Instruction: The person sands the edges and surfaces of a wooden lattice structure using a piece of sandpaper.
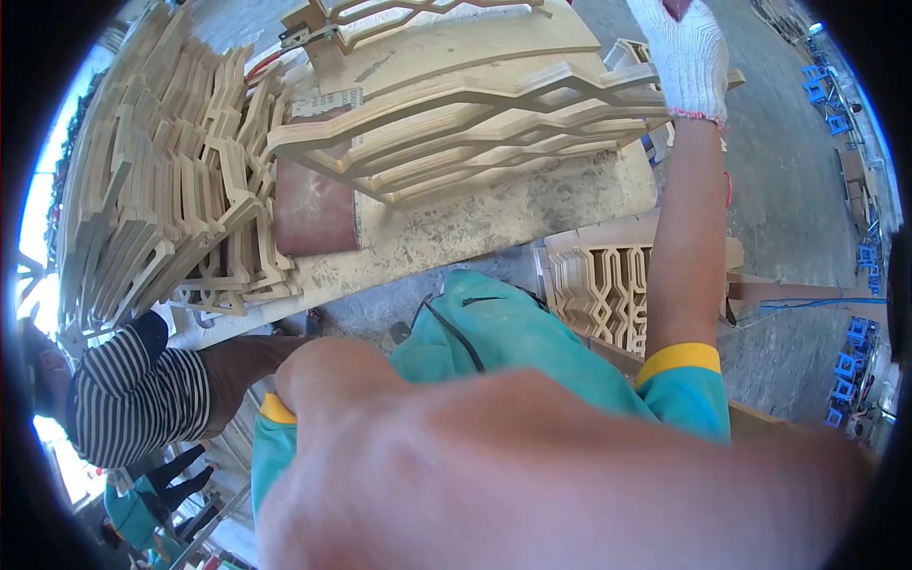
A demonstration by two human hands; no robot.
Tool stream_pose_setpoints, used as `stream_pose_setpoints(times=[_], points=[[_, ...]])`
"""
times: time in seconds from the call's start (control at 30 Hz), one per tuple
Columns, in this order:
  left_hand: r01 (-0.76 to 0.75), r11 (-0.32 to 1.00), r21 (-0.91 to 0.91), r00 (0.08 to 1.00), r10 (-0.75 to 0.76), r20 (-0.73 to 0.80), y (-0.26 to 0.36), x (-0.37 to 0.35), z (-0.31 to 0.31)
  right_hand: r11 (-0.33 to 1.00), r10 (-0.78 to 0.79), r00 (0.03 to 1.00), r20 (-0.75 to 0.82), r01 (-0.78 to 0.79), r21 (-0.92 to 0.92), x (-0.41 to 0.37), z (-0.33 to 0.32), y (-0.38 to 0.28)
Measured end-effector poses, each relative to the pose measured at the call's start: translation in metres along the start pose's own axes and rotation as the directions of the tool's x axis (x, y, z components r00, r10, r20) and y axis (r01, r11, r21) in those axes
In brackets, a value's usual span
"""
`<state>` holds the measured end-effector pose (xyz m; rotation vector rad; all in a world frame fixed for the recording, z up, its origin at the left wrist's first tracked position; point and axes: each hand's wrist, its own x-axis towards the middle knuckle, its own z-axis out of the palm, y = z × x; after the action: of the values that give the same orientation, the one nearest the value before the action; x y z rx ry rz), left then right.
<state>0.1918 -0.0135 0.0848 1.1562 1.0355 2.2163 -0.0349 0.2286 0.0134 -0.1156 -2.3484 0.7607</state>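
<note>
My right hand (686, 59) wears a white knitted glove at the top right, with its fingertips cut off by the frame edge. Its wrist crosses over the right end of a pale wooden lattice frame (446, 112); whether the hand touches the frame is unclear. The lattice frame rests over a worktable (532, 204). A large blurred bare arm, my left, spans the bottom of the view close to the camera, and no left hand can be made out. Beside the frame's left part lies a reddish-brown sheet (315, 209), which looks like sandpaper.
Many wooden lattice pieces (157, 180) are stacked at the left. More lattice pieces (603, 296) stand below the table's right side. Another frame lies at the top. A person in a striped shirt (142, 394) is at the lower left. Blue stools (845, 366) line the far right.
</note>
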Motion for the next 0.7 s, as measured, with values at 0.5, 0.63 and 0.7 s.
stream_pose_setpoints(times=[0.5, 0.63, 0.7], points=[[0.251, -0.078, 0.965, 0.907, 0.369, -0.206, -0.062, 0.011, -0.114, 0.983, 0.106, 0.991, 0.078, -0.116, 0.145, -0.008, -0.011, -0.014], [0.358, -0.436, 0.825, 0.933, 0.191, -0.304, -0.073, 0.018, -0.157, 0.819, 0.059, 0.989, 0.139, -0.127, 0.56, -0.002, -0.014, -0.002], [0.526, -0.456, 0.718, 0.801, -0.017, -0.598, -0.058, 0.034, -0.15, 0.789, -0.034, 0.99, 0.134, -0.056, 0.612, -0.029, -0.037, -0.006]])
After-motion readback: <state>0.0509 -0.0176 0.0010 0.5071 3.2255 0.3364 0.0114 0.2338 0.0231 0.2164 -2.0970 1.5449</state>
